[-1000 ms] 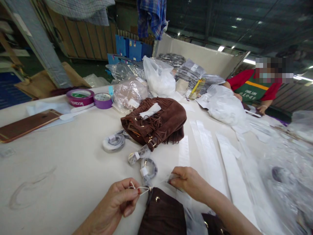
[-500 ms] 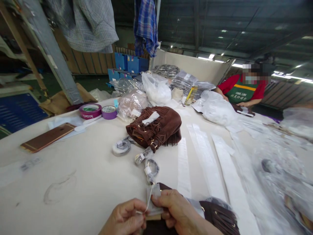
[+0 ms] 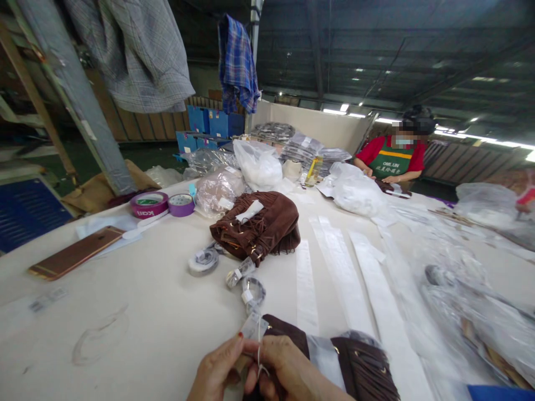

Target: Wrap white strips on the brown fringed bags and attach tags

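Observation:
A small clear plastic packet (image 3: 254, 326) with a white string (image 3: 259, 351) sits at the near edge of the table. My left hand (image 3: 219, 365) is closed, its thumb and forefinger pinching the packet's lower end. Pressed against it, my right hand (image 3: 288, 362) has its fingers curled around the string; some fingertips are hidden. Under and beside my right hand lies a dark brown fringed bag (image 3: 365, 365) with a greyish wrap across it. Farther off, another brown fringed bag (image 3: 270, 223) rests on its side, a white paper strip around its fringe.
Wrapped coils (image 3: 203, 260) lie before the far bag. Purple tape rolls (image 3: 149, 205) and a phone (image 3: 77, 253) are at left. White strips (image 3: 340, 273) and clear plastic (image 3: 468, 301) cover the right. A co-worker (image 3: 393, 159) in a green apron handles a brown item across the table.
My hands have come together, and the packet now shows above my fingers. My right hand has shifted from the packet to the string. The view has turned slightly right.

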Tool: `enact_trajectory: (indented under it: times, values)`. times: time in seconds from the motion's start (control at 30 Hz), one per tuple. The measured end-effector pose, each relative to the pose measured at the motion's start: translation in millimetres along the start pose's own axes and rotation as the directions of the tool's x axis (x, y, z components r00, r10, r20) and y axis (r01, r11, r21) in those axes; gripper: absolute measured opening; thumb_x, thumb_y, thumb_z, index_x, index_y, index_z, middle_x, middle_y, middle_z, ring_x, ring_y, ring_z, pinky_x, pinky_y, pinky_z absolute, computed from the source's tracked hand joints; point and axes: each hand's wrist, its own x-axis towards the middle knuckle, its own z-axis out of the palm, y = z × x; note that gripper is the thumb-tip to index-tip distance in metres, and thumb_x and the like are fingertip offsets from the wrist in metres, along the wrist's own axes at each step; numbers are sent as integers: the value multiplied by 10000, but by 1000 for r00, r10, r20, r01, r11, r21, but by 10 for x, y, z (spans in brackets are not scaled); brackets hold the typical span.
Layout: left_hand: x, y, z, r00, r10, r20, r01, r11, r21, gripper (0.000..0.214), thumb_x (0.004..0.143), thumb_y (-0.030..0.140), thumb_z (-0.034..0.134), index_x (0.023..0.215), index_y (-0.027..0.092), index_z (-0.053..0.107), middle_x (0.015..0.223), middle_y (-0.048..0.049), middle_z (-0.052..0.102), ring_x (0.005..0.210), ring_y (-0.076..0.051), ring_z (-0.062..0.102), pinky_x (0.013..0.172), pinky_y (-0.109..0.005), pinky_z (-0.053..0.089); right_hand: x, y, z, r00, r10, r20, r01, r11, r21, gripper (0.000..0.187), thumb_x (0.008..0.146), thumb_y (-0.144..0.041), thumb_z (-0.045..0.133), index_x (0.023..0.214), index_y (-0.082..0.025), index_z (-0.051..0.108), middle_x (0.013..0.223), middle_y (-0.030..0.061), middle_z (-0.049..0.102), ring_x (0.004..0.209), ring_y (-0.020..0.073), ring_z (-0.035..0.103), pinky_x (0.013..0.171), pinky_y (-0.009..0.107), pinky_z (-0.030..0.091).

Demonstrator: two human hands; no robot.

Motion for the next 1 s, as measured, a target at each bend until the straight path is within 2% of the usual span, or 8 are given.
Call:
enact_trajectory:
  times: [0.13, 0.3, 0.43, 0.57, 0.63, 0.73, 0.87, 1.0]
  values:
    - [151, 8, -64, 982, -44, -182, 26, 995, -101, 458, 587, 583, 693, 633, 134, 616, 541, -23, 541, 512, -165, 500, 526, -285, 398, 29, 94, -39, 999, -35, -24, 36, 999, 28, 202, 686, -311, 537, 712, -119, 595, 477, -3, 572, 295, 40, 400, 287, 132, 225]
    - [297, 23, -238, 935, 38, -353, -12, 997, 75, 402, 483, 444, 789, 587, 148, 538, 504, 32, 523, 478, -103, 467, 478, -206, 334, 22, 165, -73, 994, -97, -49, 103, 982, 158, 410, 690, -499, 598, 788, -101, 583, 662, 69, 663, 312, 37, 460, 283, 125, 264]
    - [364, 80, -239, 911, 73, -407, 0, 985, 175, 411, 528, 504, 720, 601, 170, 492, 476, 57, 491, 411, -94, 447, 414, -194, 302, 6, 150, -39, 992, -99, -74, 112, 971, 211, 443, 614, -516, 679, 730, -99, 585, 657, 57, 652, 319, 37, 472, 279, 124, 293]
    - [430, 127, -201, 875, 159, -457, -40, 965, 260, 285, 541, 385, 651, 609, 188, 457, 469, 60, 495, 402, -101, 453, 397, -197, 323, 14, 142, -13, 990, -96, -105, 116, 971, 208, 445, 557, -506, 713, 696, -110, 565, 634, 40, 636, 312, 40, 472, 266, 122, 272]
    - [440, 140, -209, 867, 173, -468, -52, 964, 260, 250, 531, 338, 613, 692, 190, 491, 502, 51, 529, 443, -119, 492, 421, -207, 363, 24, 158, -9, 987, -92, -129, 117, 972, 203, 456, 535, -501, 726, 709, -117, 554, 683, 45, 641, 315, 38, 480, 268, 125, 269]
    - [418, 162, -258, 855, 173, -488, -57, 968, 243, 384, 506, 325, 601, 856, 187, 521, 565, 34, 582, 506, -142, 537, 465, -227, 414, 36, 197, -6, 976, -135, -170, 167, 967, 193, 458, 556, -494, 717, 776, -130, 547, 802, 51, 644, 337, 38, 507, 283, 129, 274]
    - [351, 243, -435, 843, 152, -517, -54, 979, 199, 461, 445, 335, 643, 861, 179, 523, 587, 21, 597, 537, -148, 541, 488, -234, 437, 33, 218, -4, 950, -184, -252, 241, 946, 217, 471, 524, -412, 711, 869, -136, 548, 1017, 113, 613, 342, 42, 513, 287, 154, 291]
    - [255, 360, -797, 761, 184, -622, -54, 973, 223, 475, 360, 323, 683, 791, 186, 536, 614, 7, 591, 607, -178, 552, 517, -258, 456, 36, 222, -4, 923, -160, -350, 279, 905, 322, 536, 495, -349, 674, 974, -147, 546, 1251, 188, 483, 413, 83, 574, 306, 179, 327]
